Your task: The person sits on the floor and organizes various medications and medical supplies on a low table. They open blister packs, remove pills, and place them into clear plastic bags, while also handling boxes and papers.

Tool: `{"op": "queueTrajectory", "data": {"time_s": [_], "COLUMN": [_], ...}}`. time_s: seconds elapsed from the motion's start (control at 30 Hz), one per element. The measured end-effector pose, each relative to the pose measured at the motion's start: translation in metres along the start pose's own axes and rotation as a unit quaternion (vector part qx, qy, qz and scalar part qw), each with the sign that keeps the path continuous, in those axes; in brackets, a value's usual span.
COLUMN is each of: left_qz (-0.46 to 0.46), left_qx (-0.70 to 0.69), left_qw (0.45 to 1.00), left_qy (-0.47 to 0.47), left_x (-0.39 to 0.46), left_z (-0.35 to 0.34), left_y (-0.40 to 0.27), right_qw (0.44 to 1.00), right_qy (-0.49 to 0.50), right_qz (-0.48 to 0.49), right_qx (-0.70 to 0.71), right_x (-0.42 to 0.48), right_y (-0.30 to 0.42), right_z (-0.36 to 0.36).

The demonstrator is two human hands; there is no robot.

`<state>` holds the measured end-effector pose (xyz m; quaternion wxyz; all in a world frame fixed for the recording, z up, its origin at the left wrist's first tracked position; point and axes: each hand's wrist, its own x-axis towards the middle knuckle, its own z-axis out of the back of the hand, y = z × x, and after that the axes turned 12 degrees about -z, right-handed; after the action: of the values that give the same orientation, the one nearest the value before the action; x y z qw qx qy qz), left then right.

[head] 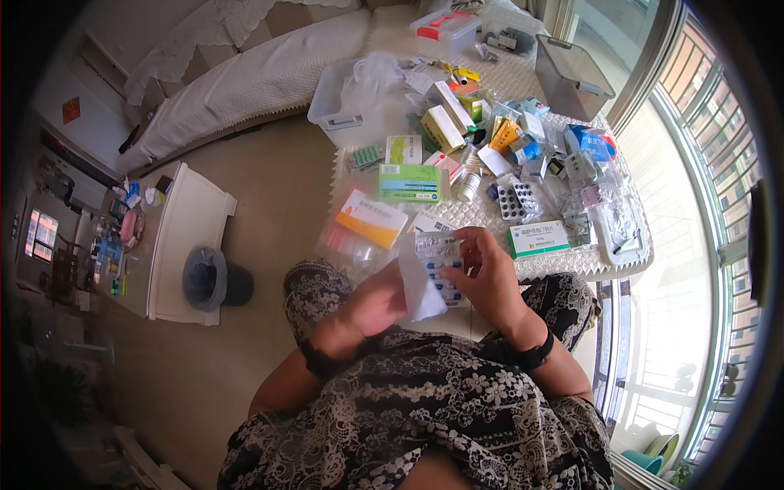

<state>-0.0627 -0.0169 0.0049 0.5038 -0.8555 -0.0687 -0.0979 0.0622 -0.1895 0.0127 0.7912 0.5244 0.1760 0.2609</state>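
Observation:
My right hand [490, 275] grips blister packs of blue capsules [436, 269] by their right side, thumb across the front. A white paper sheet [424, 300], which looks like a folded leaflet, lies against their left side, and my left hand [378, 297] holds it. Just beyond my hands are a white and orange medicine box [372, 218], a green box [410, 183] and a partly covered white box [430, 223]. A white and green medicine box [538, 239] lies to the right, below a blister pack of dark pills [511, 202]. A white bottle [469, 187] rests on its side.
Many medicine boxes and plastic bags crowd the quilted cover [484, 215]. A clear bin [343, 116] stands at the back left, a grey bin [569, 79] at the back right, and a lidded box [445, 37] farther off. A lined trash can [208, 278] is on the floor at left.

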Motion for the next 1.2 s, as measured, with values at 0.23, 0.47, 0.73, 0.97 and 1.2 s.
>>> {"op": "queueTrajectory", "data": {"time_s": [0.23,0.47,0.73,0.97,1.2], "left_qz": [0.014,0.001,0.055,0.052,0.244], "left_qx": [0.095,0.191,0.117,0.321,0.511], "left_qw": [0.995,0.975,0.991,0.924,0.808], "left_qy": [-0.04,-0.11,0.027,0.199,0.16], "left_x": [0.009,0.012,0.039,0.066,0.213], "left_z": [-0.004,0.007,-0.008,0.04,0.052], "left_y": [0.01,0.009,-0.027,-0.006,-0.117], "right_qw": [0.997,0.957,0.891,0.906,0.842], "right_qy": [-0.007,0.141,0.284,0.263,0.142], "right_qz": [0.029,-0.04,-0.085,-0.034,-0.059], "right_qx": [0.068,0.249,0.343,0.33,0.517], "right_x": [0.002,-0.001,0.011,0.024,0.036], "right_y": [-0.002,0.001,0.003,0.025,0.008], "right_z": [-0.03,-0.01,-0.003,0.015,0.039]}}
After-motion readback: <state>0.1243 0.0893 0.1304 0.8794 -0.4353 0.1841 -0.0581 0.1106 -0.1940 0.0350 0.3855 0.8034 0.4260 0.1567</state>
